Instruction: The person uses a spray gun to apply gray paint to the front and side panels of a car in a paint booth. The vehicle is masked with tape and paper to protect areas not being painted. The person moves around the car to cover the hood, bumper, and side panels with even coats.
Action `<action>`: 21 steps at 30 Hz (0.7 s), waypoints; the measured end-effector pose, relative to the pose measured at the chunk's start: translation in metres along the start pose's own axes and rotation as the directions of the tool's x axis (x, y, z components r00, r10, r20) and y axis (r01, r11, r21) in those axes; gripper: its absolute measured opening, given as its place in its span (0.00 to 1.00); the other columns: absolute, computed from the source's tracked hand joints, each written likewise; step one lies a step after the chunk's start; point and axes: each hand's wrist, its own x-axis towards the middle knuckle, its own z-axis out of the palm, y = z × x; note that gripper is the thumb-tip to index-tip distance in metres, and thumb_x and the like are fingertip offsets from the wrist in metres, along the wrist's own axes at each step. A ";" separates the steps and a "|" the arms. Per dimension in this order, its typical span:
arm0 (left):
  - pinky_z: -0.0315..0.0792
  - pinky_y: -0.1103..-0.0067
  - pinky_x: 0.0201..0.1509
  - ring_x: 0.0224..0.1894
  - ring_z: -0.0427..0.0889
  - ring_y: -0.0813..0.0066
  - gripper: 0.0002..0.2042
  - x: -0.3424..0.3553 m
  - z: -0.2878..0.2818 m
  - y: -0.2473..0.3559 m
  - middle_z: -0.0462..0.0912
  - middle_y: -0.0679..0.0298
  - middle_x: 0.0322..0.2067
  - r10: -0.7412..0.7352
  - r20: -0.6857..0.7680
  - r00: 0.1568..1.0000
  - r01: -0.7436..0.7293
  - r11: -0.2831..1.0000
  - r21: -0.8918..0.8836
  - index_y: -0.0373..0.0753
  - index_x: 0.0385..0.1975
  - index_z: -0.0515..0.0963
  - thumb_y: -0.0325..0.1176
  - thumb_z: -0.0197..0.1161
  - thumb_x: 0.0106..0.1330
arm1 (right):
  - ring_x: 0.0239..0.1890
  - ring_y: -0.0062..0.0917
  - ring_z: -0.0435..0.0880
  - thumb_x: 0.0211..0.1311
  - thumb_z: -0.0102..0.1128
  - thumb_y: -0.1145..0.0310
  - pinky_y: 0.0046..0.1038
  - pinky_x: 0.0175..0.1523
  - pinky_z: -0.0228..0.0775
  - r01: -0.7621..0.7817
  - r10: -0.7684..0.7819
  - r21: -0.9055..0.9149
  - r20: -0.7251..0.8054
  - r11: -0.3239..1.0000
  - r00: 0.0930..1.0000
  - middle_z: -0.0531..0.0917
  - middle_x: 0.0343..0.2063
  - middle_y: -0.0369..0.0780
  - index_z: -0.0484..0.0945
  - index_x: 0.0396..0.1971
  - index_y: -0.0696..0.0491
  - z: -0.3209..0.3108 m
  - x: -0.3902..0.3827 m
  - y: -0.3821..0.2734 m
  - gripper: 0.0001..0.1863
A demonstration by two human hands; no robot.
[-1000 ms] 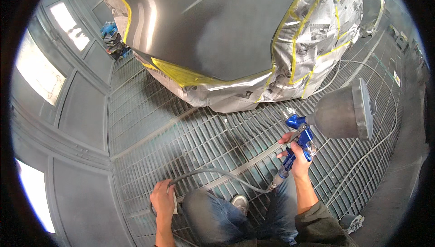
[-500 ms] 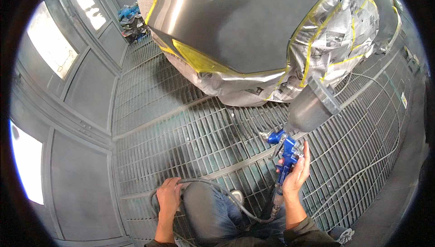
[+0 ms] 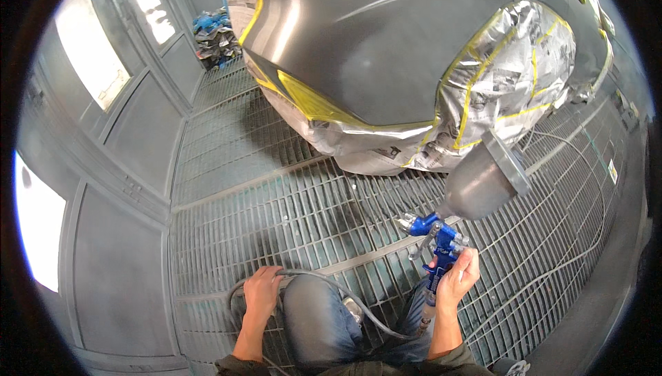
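My right hand (image 3: 458, 279) is wrapped round the handle of a blue spray gun (image 3: 441, 245). Its nozzle points left, and a grey paint cup (image 3: 483, 181) sits tilted on top. From the base of the handle a grey air hose (image 3: 345, 295) runs left in a curve over my knee. My left hand (image 3: 262, 293) grips the hose beside that knee, its fingers closed over it. Ahead is a dark grey car body (image 3: 386, 59), its lower edge lined with yellow tape. Silver-and-print masking paper (image 3: 507, 76) covers the wheel area.
Underfoot lies a metal floor grating (image 3: 276, 197). A grey panelled wall (image 3: 124, 266) with bright windows stands at the left. In the far left corner is a heap of crumpled dark and blue material (image 3: 215, 38). Another thin hose (image 3: 552, 272) trails across the grating at the right.
The car sits slightly lower and further right in view. The spray gun and my right hand have shifted a little down and right. Both hands keep their hold.
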 end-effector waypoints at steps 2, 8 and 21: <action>0.78 0.65 0.43 0.39 0.84 0.50 0.10 -0.003 0.002 -0.005 0.85 0.55 0.39 -0.018 0.014 1.000 0.017 0.999 0.030 0.38 0.42 0.84 0.30 0.68 0.60 | 0.23 0.22 0.81 0.79 0.41 0.56 0.23 0.30 0.73 0.016 -0.018 0.036 0.048 0.999 0.999 0.82 0.34 0.43 0.70 0.59 0.60 0.006 -0.005 -0.026 0.23; 0.78 0.62 0.43 0.38 0.84 0.51 0.11 -0.002 0.009 -0.012 0.85 0.57 0.40 -0.050 0.049 0.998 0.048 0.998 0.039 0.41 0.44 0.83 0.35 0.65 0.64 | 0.23 0.23 0.81 0.76 0.40 0.57 0.24 0.30 0.73 0.122 -0.117 -0.055 0.088 0.991 0.989 0.83 0.27 0.42 0.70 0.58 0.65 0.005 -0.019 -0.051 0.26; 0.78 0.66 0.43 0.39 0.84 0.51 0.11 0.003 -0.022 -0.030 0.85 0.54 0.38 -0.091 -0.208 0.974 0.081 0.995 -0.054 0.38 0.41 0.85 0.32 0.71 0.59 | 0.42 0.20 0.79 0.61 0.69 0.59 0.27 0.51 0.71 -0.516 0.201 0.002 0.919 0.857 0.339 0.86 0.43 0.40 0.79 0.49 0.59 0.058 0.019 -0.136 0.22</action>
